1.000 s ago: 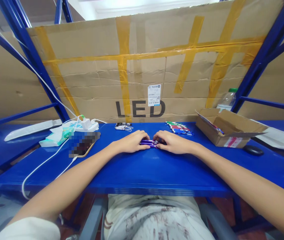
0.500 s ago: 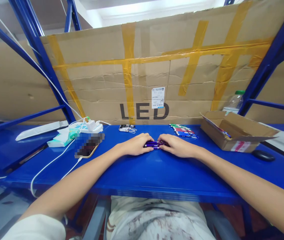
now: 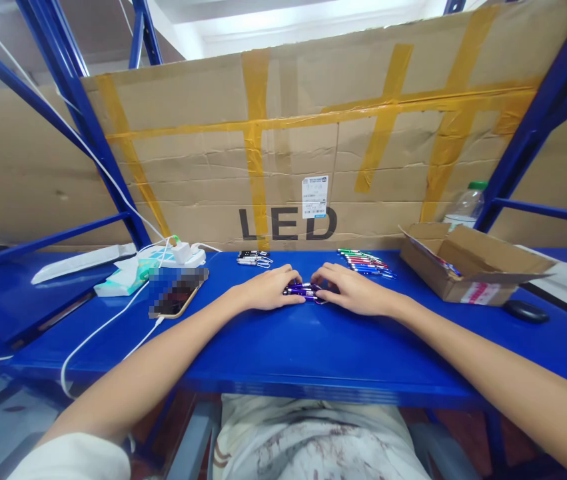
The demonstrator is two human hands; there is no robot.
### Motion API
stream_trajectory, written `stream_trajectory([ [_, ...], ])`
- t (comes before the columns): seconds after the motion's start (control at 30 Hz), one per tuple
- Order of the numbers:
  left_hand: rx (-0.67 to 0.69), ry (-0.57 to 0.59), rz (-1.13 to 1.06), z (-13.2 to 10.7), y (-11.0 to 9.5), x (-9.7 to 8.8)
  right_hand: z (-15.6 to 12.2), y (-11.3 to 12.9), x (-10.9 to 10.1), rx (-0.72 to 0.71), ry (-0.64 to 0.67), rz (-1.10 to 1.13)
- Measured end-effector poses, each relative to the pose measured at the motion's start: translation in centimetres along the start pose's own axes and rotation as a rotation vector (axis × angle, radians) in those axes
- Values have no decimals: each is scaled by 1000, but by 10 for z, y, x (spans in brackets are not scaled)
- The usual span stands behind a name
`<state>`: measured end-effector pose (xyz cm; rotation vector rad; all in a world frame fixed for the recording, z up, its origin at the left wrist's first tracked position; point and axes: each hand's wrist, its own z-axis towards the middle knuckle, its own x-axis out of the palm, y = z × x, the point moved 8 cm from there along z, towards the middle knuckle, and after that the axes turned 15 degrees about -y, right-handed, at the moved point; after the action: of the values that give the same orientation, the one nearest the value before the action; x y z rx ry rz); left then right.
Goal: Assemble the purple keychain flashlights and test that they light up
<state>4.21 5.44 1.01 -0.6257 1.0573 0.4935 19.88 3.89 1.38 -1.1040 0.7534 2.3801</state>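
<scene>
Several slim purple pen-like sticks (image 3: 302,292) with shiny metal parts lie in a small bundle on the blue table. My left hand (image 3: 272,288) curls round their left ends, thumb on the near side and fingers on the far side. At the right ends, my right hand (image 3: 346,288) has its fingers and thumb closed about the tips. A thin loop shows beside the right thumb. Both hands hide part of the bundle. Beyond my right hand lies a row of green, red and blue pens (image 3: 366,262). Black and silver sticks with wire loops (image 3: 254,258) lie beyond my left hand.
An open cardboard box (image 3: 473,267) stands at the right with a black mouse (image 3: 526,311) by it. On the left are a phone (image 3: 183,293) on a white cable, a tissue pack (image 3: 126,277) and a power strip (image 3: 198,257). A large cardboard sheet (image 3: 188,180) rises behind.
The purple bundle has shifted slightly left between my hands. My right fingers have moved a little left and the loop at the right end now shows.
</scene>
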Motion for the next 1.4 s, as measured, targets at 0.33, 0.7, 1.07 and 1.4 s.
stream_trajectory([
  [0.33, 18, -6, -52, 1, 1, 2, 0, -2, 4, -10, -9, -22],
  [0.7, -14, 21, -10, -1, -1, 0, -1, -11, 4, 1, -34, -83],
  [1.07, -16, 32, -12, -1, -2, 2, 0, -9, 5, -21, -4, -122],
  [1.4, -6, 6, -33, -1, -2, 0, 0, -10, 0, 12, -19, -101],
])
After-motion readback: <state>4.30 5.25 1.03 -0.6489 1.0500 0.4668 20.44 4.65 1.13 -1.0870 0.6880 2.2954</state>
